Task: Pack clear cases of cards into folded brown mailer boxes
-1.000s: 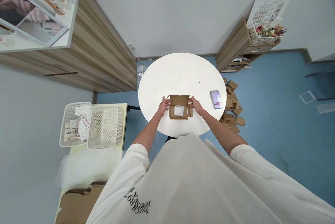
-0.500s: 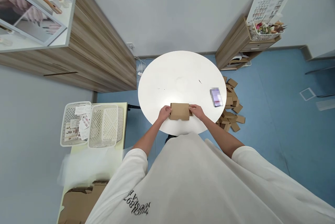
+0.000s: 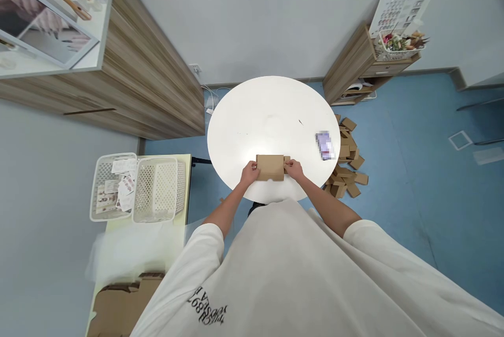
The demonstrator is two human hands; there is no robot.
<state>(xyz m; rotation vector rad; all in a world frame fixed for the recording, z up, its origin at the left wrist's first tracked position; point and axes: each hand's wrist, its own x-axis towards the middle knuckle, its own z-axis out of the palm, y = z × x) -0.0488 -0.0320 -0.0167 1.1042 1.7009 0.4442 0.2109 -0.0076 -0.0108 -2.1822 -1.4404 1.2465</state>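
Note:
A small brown cardboard box lies near the front edge of the round white table. At its left end my left hand is closed, fingers gripping the side. My right hand pinches the right end, where a small side flap sticks out from the box. Both thumbs are partly hidden against the cardboard.
A purple pixelated item and a small dark object lie on the table. Folded cardboard boxes are heaped on the floor at right. White baskets stand on a side table at left, above flat cardboard.
My right hand has slid slightly down and left along the box's right end, showing more of the side flap. My left hand has shifted a little down and right.

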